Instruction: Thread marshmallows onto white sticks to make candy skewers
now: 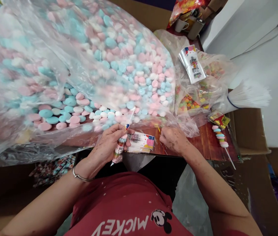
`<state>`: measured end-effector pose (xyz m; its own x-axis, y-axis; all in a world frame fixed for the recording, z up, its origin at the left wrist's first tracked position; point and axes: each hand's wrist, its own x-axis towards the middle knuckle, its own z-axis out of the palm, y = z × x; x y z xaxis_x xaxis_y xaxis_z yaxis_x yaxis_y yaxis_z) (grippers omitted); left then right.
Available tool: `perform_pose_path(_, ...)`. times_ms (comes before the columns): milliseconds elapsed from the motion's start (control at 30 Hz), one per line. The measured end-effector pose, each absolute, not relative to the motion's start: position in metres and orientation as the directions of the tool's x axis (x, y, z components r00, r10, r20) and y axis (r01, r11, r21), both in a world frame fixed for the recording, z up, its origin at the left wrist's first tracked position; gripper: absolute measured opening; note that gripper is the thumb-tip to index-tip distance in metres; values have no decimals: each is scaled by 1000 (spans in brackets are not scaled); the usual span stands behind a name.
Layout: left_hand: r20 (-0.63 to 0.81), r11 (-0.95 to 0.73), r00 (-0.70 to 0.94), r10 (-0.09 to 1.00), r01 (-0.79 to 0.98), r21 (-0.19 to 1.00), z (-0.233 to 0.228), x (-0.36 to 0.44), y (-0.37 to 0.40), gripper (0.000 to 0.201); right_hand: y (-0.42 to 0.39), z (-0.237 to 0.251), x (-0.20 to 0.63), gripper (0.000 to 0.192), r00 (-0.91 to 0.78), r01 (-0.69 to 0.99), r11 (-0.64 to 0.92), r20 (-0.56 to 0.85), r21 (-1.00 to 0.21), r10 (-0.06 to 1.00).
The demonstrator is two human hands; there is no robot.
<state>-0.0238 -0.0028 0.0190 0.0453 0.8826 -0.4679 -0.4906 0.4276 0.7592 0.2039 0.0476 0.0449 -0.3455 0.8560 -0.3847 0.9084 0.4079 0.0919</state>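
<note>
The left hand [109, 144] is closed around a candy stick in a printed sleeve [119, 148], held upright over the near edge of the wooden table [202, 144]. The right hand [174, 139] rests just beside it, fingers curled near a small yellow twist tie [158, 128]; whether it pinches it is unclear. A stack of printed sleeves [141, 142] lies between the hands, below the big bag of pink, blue and white candies [80, 65].

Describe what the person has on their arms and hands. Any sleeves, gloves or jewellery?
Both forearms are bare, with no gloves on the left hand or the right hand. A thin silver bangle circles the left wrist. The right wrist shows nothing worn. The red top carries white MICKEY lettering and a cartoon mouse head.
</note>
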Motion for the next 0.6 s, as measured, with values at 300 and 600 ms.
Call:
perform_pose_path(300, -413, 489, 261, 872, -457, 743, 32, -20, -13, 17, 8, 46, 221, 15, -408, 771, 336, -15, -541, 913)
perform_pose_path(600, -417, 490, 258, 872, -480, 728, 26, -1, -18, 18, 26, 30, 196, 24, -66, 998, 61, -188, -31, 980)
